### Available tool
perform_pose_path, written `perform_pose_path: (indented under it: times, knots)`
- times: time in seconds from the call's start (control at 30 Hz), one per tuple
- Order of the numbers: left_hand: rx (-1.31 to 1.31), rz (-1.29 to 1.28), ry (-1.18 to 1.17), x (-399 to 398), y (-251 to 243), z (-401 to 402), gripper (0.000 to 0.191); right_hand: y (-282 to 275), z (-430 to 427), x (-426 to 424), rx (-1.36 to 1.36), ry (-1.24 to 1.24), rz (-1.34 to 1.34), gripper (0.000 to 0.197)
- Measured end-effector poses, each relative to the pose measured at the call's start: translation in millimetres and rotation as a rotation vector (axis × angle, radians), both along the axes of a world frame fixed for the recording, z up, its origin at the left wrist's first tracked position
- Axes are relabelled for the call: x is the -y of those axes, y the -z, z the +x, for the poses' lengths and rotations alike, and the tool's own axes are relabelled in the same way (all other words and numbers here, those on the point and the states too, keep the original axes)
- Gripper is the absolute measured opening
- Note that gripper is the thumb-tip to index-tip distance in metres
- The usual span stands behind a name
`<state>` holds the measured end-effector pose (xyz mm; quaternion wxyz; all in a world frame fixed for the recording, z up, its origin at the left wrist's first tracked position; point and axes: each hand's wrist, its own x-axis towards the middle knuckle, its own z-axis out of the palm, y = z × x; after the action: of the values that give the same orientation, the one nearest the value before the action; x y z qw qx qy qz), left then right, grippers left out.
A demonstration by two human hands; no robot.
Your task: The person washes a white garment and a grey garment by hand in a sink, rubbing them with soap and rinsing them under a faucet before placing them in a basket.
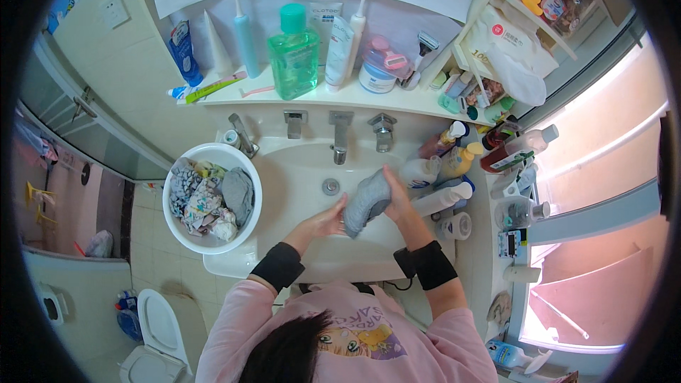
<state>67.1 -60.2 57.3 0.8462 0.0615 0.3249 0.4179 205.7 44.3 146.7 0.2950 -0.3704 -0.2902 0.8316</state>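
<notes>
Over the white washbasin [298, 191] I hold a bunched grey cloth [364, 203], perhaps a sock or small garment, between both hands. My right hand [396, 196] grips its upper right side, the fingers partly hidden behind it. My left hand [331, 218] is at its lower left end, thumb up along the edge. At the basin's left, a white plastic tub [259, 199] holds crumpled patterned clothes [205, 199] and another grey garment [238, 194]. The chrome faucet spout [339, 143] is beyond my hands, above the round drain [330, 186].
Pump bottles [460, 159] crowd the basin's right side. Along the back runs a shelf [223, 98] with green mouthwash [293, 58], an electric toothbrush [245, 37] and tubes. A toilet [165, 324] stands at lower left. Several bottles line the window ledge [500, 255].
</notes>
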Motion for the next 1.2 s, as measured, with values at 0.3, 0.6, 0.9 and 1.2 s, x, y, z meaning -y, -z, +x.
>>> perform_pose_path:
  times: [0.3,0.6,0.9,1.2]
  knots:
    - [-0.097,0.098,-0.302,-18,-17,5,0.051,52,46,-6,0.120,-0.121,0.150,0.043]
    - [-0.355,0.164,-0.144,-22,-41,-17,0.049,58,55,6,0.113,-0.539,0.004,0.053]
    - [-1.120,0.355,-0.377,-28,7,23,0.047,43,-2,15,0.983,-0.108,0.961,0.044]
    - [-0.934,-0.241,-0.685,-32,17,8,0.059,65,-47,89,0.781,0.017,0.929,0.038]
